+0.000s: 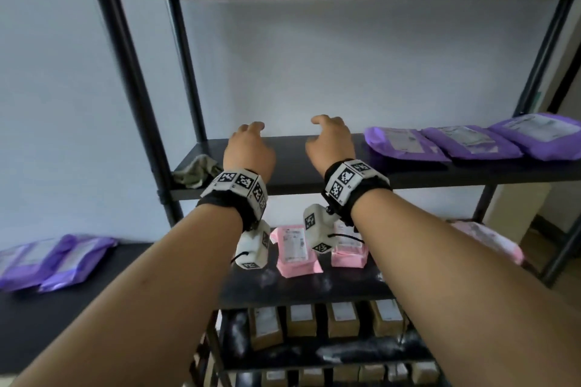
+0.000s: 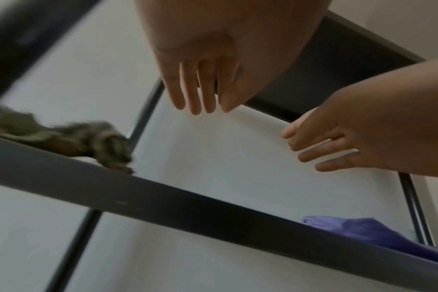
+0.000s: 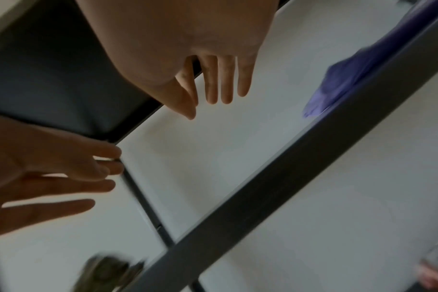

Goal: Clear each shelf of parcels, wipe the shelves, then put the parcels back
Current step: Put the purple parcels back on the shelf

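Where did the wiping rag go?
In the head view the rag lies crumpled at the left end of the shelf, beside the left hand, not in it.

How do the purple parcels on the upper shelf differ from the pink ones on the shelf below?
The purple parcels lie in an overlapping row at the right end of the upper shelf; the pink parcels sit on the shelf below, spread apart, partly hidden behind the wrists. The purple parcels look wider and flatter; the pink ones look narrower. Both kinds are soft mailer bags with a pale label facing up.

Pale wall (image 1: 314, 72), dim light
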The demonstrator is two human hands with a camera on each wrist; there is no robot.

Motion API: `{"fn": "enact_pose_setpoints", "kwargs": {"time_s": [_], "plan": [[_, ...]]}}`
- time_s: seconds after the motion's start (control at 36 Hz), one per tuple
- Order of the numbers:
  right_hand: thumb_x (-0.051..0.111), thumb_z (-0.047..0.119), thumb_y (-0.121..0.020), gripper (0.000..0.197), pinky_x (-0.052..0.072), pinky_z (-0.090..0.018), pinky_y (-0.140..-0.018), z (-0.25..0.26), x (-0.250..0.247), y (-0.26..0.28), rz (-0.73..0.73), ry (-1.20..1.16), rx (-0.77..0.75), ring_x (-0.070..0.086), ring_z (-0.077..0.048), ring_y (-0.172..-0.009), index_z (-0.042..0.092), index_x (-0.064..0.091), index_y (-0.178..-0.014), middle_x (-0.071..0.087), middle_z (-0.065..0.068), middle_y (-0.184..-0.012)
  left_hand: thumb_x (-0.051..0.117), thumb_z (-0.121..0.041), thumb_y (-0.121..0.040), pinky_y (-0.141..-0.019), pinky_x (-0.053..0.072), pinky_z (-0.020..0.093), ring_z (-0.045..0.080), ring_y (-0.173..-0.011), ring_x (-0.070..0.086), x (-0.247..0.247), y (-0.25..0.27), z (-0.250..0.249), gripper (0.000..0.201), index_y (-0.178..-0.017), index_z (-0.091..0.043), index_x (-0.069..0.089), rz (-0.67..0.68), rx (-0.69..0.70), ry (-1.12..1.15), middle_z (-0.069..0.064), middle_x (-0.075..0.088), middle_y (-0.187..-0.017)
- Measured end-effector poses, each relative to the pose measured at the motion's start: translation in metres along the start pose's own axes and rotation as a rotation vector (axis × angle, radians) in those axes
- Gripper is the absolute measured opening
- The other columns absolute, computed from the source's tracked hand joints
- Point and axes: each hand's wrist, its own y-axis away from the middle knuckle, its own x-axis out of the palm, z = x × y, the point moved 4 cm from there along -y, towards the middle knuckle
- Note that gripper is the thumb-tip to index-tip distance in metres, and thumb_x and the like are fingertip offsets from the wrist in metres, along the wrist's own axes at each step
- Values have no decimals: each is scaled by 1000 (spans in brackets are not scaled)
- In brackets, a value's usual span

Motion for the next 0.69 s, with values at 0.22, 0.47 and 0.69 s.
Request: {"fn": "enact_pose_setpoints", "kwargs": {"time_s": [0.22,0.47,0.69], "plan": [[52,13,-89,43,45,-38,-98,100,72,53,42,-77,-74,47,-23,-120,15,51,-132,49,-7,-130,48,-7,-88,-94,44,37,26,-118,49,-84,26,100,40,-126,-14,55,-135,-17,12,6,53,-128],[53,9,-85,38,43,-37,-98,199,146,114,82,-143,-149,50,-26,-115,12,59,-121,55,-10,-121,42,-1,-84,-94,45,37,21,-123,46,-156,56,218,52,-132,-19,51,-127,-166,-29,1,48,-135],[51,13,-88,43,39,-34,-102,253,229,166,264,-124,-113,45,-24,-124,16,53,-131,48,-8,-133,43,-1,-83,-93,42,36,23,-122,46,-200,91,322,51,-131,-17,51,-73,-301,-105,4,48,-134]]}}
